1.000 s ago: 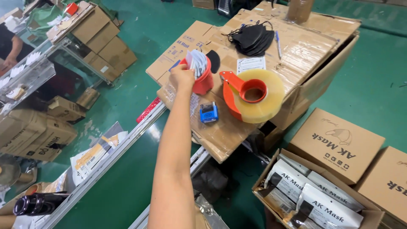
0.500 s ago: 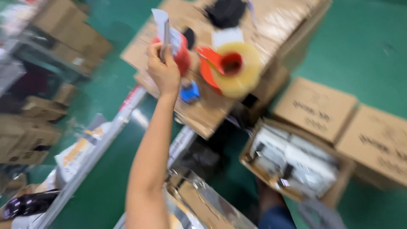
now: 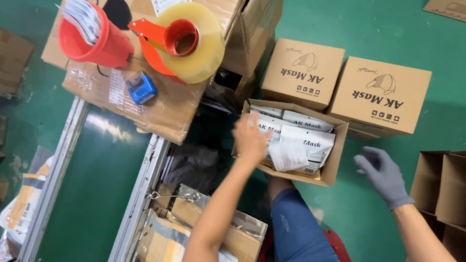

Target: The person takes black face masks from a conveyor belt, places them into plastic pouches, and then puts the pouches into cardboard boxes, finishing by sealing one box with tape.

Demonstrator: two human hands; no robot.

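Brown open cardboard box point(image 3: 337, 160) of white flat packets point(image 3: 301, 145), frame centre; bare left hand point(image 3: 251, 138), fingers spread, reaches onto them; grey-gloved right hand point(image 3: 383, 174) hovers open, lower right

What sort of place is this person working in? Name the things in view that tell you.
Probably a packing or shipping area in a warehouse or factory. An open carton on the green floor holds white pouches, sealed cartons stand beside it, and a large roll of packing tape sits on a taped cardboard bench.
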